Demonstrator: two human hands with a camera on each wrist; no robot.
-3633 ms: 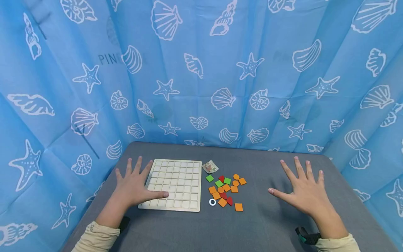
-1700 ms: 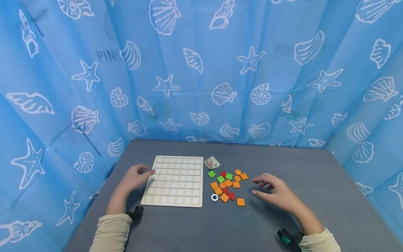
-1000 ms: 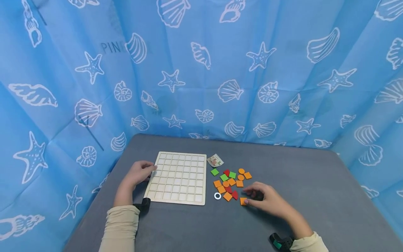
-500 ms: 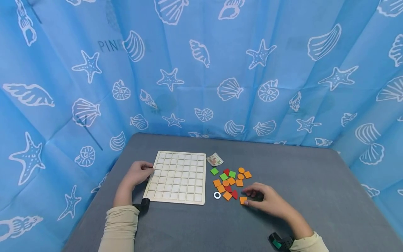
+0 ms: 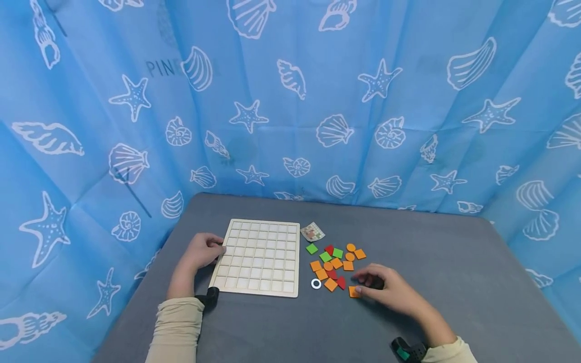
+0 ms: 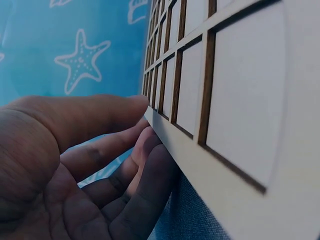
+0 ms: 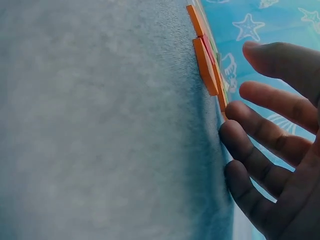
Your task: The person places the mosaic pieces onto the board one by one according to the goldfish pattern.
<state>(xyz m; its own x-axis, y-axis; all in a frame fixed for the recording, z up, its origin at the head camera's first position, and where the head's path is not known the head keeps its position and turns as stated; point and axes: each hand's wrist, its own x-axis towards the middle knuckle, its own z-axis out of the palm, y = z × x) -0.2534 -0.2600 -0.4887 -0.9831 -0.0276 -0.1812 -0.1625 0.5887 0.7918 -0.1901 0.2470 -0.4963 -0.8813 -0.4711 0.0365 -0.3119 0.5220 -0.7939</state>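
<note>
In the head view, a pale wooden grid board [image 5: 258,258] with raised square cells lies left of centre. My left hand [image 5: 202,252] holds its left edge. The left wrist view shows that hand's thumb [image 6: 115,112] on the board's rim [image 6: 175,132], with the other fingers curled below the edge. My right hand [image 5: 391,290], loosely bent and holding nothing, rests low over the table. Its thumb overlaps a lone orange square tile [image 5: 353,292] in the head view. In the right wrist view, the fingers [image 7: 250,145] are spread, apart from the nearest orange tile [image 7: 204,67].
Several flat tiles lie right of the board, among them a green square [image 5: 311,248], a red piece [image 5: 341,283] and an orange disc [image 5: 351,247]. A white ring [image 5: 312,284] lies nearer. A patterned card [image 5: 313,232] is behind. A blue curtain [image 5: 290,126] surrounds the grey table [image 5: 431,252].
Both hands have come down from a raised, spread pose: the left to the board's edge, the right leftward beside the lone orange tile. Over the last second they barely move.
</note>
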